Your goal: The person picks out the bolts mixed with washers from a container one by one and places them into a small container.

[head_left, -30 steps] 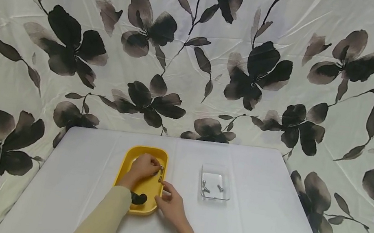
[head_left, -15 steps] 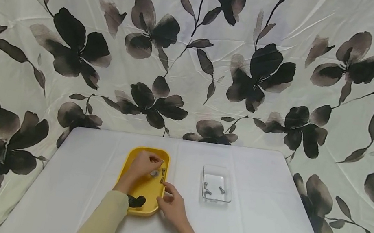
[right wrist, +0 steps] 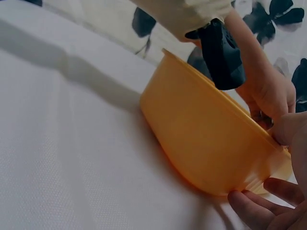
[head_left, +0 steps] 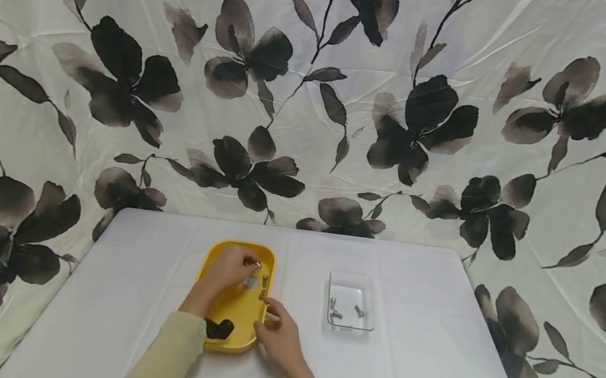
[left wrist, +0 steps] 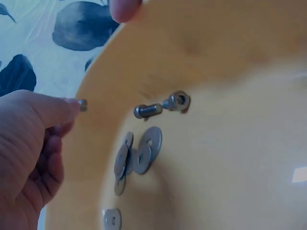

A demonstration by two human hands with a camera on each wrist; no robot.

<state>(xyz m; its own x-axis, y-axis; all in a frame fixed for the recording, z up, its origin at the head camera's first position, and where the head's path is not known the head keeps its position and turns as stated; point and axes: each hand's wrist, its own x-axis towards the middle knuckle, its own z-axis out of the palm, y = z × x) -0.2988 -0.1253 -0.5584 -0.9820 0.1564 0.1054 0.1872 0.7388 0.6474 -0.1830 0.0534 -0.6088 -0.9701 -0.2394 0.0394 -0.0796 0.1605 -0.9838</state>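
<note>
My left hand (head_left: pixel 232 265) is over the far half of the yellow tray (head_left: pixel 232 324), pinching a small silver screw (left wrist: pixel 83 105) between thumb and finger. Only one end of it shows. On the tray floor in the left wrist view lie a socket-head screw (left wrist: pixel 147 110), another screw seen head-on (left wrist: pixel 178 101), and several flat washers (left wrist: pixel 151 143). A further washer (left wrist: pixel 113 219) lies apart from that cluster. My right hand (head_left: pixel 280 339) holds the tray's right side, one fingertip (left wrist: pixel 125 8) over the rim and other fingers (right wrist: pixel 254 208) low against the outer wall.
To the right of the tray stands a clear plastic box (head_left: pixel 370 324) with several screws inside. Both are on a white-covered table (head_left: pixel 417 369). Behind its far edge hangs a floral cloth (head_left: pixel 336 134). Each wrist wears a black camera (right wrist: pixel 220 55).
My left hand has lifted off the washers, uncovering them, with a screw now visible in its fingertips, and then shifted slightly left. My right hand stays at the tray's side.
</note>
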